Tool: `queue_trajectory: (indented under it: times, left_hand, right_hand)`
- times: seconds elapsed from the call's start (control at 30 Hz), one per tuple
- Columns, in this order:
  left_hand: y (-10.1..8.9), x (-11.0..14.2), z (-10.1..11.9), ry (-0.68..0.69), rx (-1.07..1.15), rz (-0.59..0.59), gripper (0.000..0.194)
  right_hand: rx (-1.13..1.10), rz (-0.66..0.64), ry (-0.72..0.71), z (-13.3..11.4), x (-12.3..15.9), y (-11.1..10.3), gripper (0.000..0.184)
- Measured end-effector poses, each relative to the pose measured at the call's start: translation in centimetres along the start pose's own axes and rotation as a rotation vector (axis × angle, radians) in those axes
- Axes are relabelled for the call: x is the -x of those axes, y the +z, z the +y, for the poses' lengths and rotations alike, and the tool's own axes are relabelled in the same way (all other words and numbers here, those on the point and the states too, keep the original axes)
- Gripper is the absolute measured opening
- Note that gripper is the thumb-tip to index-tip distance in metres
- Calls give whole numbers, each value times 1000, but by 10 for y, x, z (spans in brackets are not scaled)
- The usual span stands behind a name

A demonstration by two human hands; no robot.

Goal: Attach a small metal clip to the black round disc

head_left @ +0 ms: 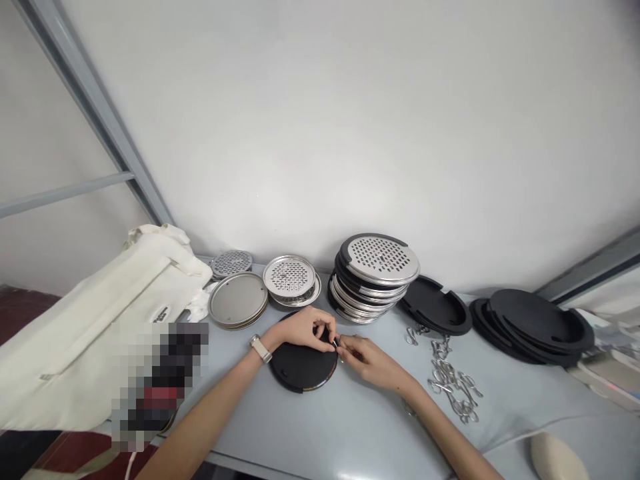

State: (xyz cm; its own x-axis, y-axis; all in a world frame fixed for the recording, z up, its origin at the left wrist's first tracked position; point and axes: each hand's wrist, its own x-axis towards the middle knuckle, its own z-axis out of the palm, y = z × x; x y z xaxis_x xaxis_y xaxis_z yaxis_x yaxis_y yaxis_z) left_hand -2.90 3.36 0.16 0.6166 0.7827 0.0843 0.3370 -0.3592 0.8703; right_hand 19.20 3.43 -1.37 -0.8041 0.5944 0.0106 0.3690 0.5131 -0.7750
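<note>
A round black disc (300, 367) lies flat on the table below my hands, with part of its rim showing a thin shiny edge. My left hand (306, 328), with a pale-strapped watch (260, 348) on the wrist, reaches over the disc's far side. Its thumb and forefinger pinch at the right rim. From the right, my right hand (369, 360) meets it there, fingertips pinched together. A small shiny piece shows between the two hands, too small and covered to name. Loose bent-wire metal hooks (453, 383) lie to the right of my right forearm.
Behind the disc stand perforated metal plates (289, 277), plain metal discs (237, 300) and a tall stack of black-rimmed perforated plates (383, 260). Black round trays (435, 307) and stacked black discs (540, 320) sit at right. A cream bag (100, 333) borders the left side.
</note>
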Motion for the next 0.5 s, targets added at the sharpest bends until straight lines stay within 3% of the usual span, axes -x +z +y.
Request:
queue_trajectory:
  times: [0.5]
  left_hand:
    - [0, 1, 3, -43, 35, 3, 19]
  right_hand:
    - [-33, -30, -15, 7, -1, 2, 27]
